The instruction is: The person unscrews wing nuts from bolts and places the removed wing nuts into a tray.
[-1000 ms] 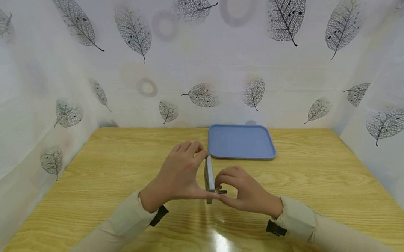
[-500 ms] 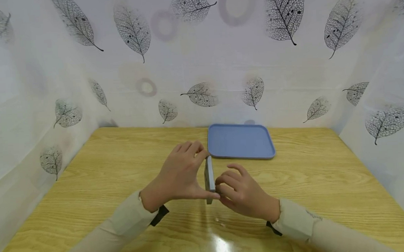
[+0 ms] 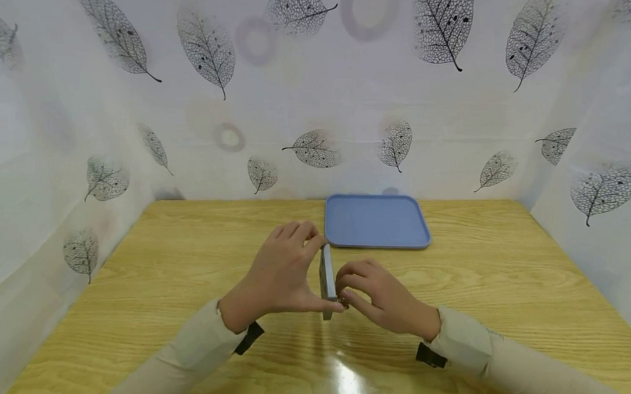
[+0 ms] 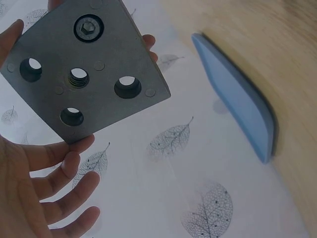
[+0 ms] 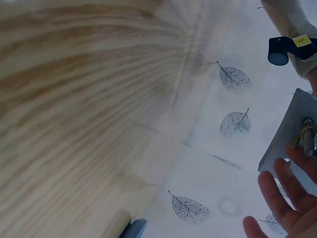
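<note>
My left hand (image 3: 287,274) grips a square grey metal plate (image 4: 104,54) by its edges, thumb below and fingers above, so that it stands upright over the table. Several round holes pierce the plate, and a hex socket bolt head (image 4: 87,28) fills one of them. On the plate's right face, the bolt's end (image 5: 309,144) sticks out with a brass-coloured wing nut (image 5: 307,130) around it. My right hand (image 3: 386,300) has its thumb and curled fingers at this wing nut, which they partly cover.
A blue tray (image 3: 377,221) lies at the back of the wood-patterned table (image 3: 217,236), beyond the hands. A white cloth (image 3: 343,102) printed with dark leaves surrounds the table at the back and both sides.
My right hand's fingers have shifted about the wing nut: the index finger lifted away half a second ago and is back near it now. The left hand and plate have stayed in place.
</note>
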`<state>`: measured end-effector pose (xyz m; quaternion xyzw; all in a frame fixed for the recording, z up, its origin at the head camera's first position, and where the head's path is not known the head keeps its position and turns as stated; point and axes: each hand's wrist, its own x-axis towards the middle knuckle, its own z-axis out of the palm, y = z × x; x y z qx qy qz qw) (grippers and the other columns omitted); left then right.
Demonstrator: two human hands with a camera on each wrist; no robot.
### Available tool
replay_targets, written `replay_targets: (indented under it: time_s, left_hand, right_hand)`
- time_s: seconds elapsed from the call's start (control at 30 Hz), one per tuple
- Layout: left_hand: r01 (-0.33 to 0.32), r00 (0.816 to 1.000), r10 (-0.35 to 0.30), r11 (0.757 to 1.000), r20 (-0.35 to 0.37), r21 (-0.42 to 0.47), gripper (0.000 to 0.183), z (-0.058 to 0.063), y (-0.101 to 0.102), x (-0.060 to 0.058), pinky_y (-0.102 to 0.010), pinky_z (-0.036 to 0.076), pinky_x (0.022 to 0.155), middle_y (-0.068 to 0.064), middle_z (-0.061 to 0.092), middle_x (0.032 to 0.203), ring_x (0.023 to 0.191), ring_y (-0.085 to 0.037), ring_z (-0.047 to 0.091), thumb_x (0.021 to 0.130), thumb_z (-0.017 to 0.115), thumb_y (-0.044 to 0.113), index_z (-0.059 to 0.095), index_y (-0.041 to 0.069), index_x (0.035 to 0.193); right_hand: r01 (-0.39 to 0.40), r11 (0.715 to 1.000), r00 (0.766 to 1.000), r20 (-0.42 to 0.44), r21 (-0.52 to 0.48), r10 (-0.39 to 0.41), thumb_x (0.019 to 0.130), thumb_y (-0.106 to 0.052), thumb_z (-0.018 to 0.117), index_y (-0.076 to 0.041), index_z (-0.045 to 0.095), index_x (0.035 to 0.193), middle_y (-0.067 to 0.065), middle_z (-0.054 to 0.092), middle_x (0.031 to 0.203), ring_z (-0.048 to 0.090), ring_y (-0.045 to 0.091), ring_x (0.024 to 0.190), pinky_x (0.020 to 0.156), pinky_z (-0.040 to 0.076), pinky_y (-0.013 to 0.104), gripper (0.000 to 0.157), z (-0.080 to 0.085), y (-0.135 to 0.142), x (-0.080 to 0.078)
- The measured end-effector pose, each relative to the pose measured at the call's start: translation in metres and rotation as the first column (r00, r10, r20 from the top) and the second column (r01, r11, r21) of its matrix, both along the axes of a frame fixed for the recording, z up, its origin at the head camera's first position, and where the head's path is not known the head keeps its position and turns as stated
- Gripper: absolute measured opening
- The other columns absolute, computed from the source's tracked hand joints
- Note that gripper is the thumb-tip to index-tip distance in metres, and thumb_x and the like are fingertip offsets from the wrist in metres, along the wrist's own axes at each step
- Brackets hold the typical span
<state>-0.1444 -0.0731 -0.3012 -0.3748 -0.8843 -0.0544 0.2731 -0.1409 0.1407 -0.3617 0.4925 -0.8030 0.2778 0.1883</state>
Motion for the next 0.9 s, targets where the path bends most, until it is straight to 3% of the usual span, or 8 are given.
replay_targets:
  time_s: [0.2,0.73,0.9]
  left_hand:
    - [-0.004,1.0,0.004,1.0,0.005,0.0,0.089,0.0007,0.0001,0.0008,-0.035,0.045,0.084,0.0,0.051,0.095,0.091,-0.019,0.053,0.048,0.063,0.086,0.064,0.012,0.098]
    - [-0.006,1.0,0.006,1.0,0.027,-0.007,0.088,0.0012,0.0008,0.0014,-0.035,0.045,0.085,0.0,0.05,0.095,0.091,-0.019,0.052,0.048,0.064,0.085,0.062,0.013,0.099]
    - [-0.002,1.0,0.002,1.0,0.024,-0.003,0.089,0.0007,0.001,0.0009,-0.035,0.045,0.083,0.001,0.049,0.093,0.089,-0.018,0.051,0.047,0.064,0.085,0.062,0.012,0.099]
  right_hand:
    - [-0.026,0.999,0.989,0.145,0.028,0.021,0.095,-0.012,0.053,-0.019,0.064,0.091,-0.004,0.061,0.099,0.058,0.009,0.092,0.082,0.047,0.034,0.013,-0.0003,0.0013,-0.0007]
    - [-0.026,0.999,0.995,0.098,0.041,0.022,0.09,-0.021,0.062,-0.017,0.064,0.096,-0.006,0.061,0.097,0.058,0.008,0.089,0.08,0.049,0.032,0.008,-0.0012,0.0007,-0.0018]
    - [-0.015,0.999,0.998,0.069,0.031,0.013,0.093,-0.033,0.057,-0.018,0.063,0.093,-0.007,0.06,0.095,0.057,0.006,0.088,0.081,0.048,0.03,0.016,-0.0025,0.0003,-0.0017]
